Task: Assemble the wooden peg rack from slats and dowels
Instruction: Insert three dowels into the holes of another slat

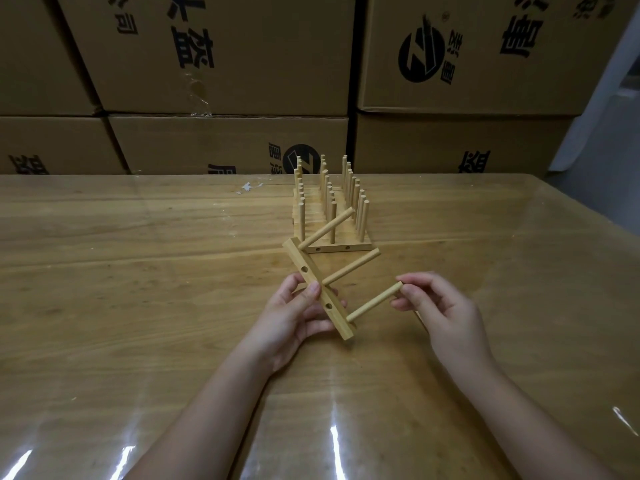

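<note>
Probably light and stiff: our left hand (294,317) gripped the pale wooden slat (300,260) mid-length, right hand (440,306) pinching the tip of its round dowel (374,302).

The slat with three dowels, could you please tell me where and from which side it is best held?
Grip the slat on its bare middle stretch, coming from the back face, opposite the three dowels, which all project from the other face. The left hand holds it this way, thumb between the two side holes, while the right hand pinches the nearest dowel's tip.
</note>
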